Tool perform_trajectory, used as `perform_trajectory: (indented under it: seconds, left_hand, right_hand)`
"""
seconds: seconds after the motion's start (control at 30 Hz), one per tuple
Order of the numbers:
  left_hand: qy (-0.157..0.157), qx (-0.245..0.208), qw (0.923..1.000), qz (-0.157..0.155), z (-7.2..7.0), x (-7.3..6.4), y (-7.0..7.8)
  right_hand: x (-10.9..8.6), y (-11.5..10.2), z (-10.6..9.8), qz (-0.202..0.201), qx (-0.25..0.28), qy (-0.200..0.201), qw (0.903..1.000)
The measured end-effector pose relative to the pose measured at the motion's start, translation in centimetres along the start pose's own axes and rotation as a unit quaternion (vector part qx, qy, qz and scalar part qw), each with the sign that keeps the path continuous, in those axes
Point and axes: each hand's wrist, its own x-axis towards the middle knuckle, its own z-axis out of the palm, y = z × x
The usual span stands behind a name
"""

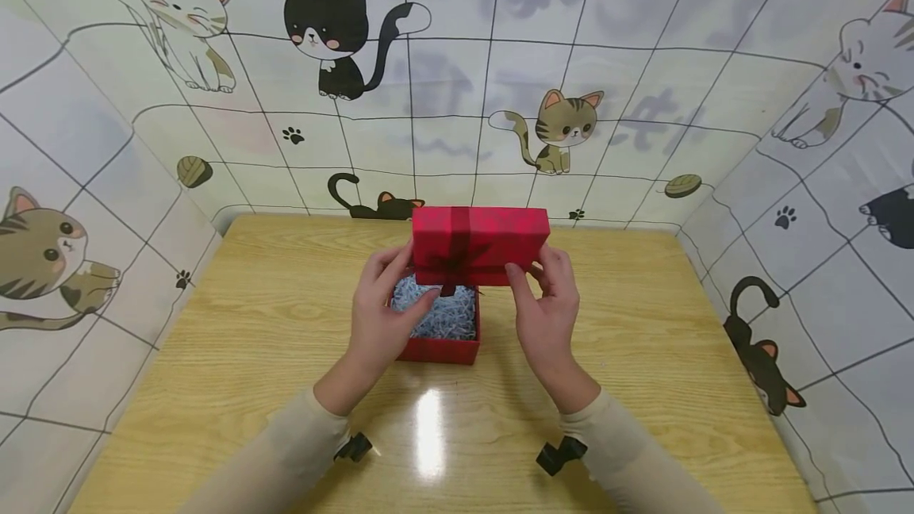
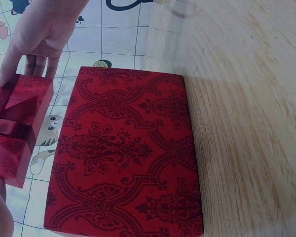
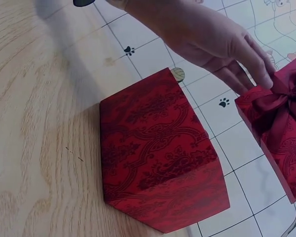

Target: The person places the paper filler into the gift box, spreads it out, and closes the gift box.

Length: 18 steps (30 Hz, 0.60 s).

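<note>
A red gift box lid (image 1: 500,244) with a dark red ribbon and bow is held tilted above the box. My left hand (image 1: 382,312) grips its left end; in the right wrist view that hand (image 3: 212,44) has its fingertips at the lid's edge. At the other end my right hand (image 1: 546,316) pinches the lid, thumb on the near face and fingers behind. Below sits the red patterned box base (image 1: 439,351), with pale shredded paper (image 1: 446,316) inside. The lid hides the base's far part.
A light wood table (image 1: 271,324) lies under the box. Behind and at both sides hang white sheets (image 1: 457,78) with a cat and grid print. Dark devices (image 1: 560,454) are strapped at both wrists.
</note>
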Motion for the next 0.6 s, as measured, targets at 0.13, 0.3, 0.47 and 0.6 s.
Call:
perform_trajectory:
  seconds: [0.13, 0.3, 0.47, 0.6]
  left_hand:
    - [-0.017, 0.028, 0.9992, 0.021, 0.1, 0.0, -0.3]
    - [-0.049, 0.061, 0.9966, 0.027, 0.0, 0.0, -0.5]
    - [-0.059, 0.079, 0.9938, 0.051, 0.0, -0.1, -0.7]
    - [-0.063, 0.087, 0.9927, 0.055, 0.0, 0.0, -0.6]
  right_hand:
    - [0.2, -1.3, 0.1, -0.004, -0.007, 0.006, 0.9999]
    - [0.6, -3.1, 0.0, 0.001, -0.02, 0.005, 0.9998]
    - [0.8, -3.6, -0.2, 0.013, -0.035, -0.002, 0.9993]
    - [1.0, -3.6, -0.2, 0.007, -0.029, -0.008, 0.9995]
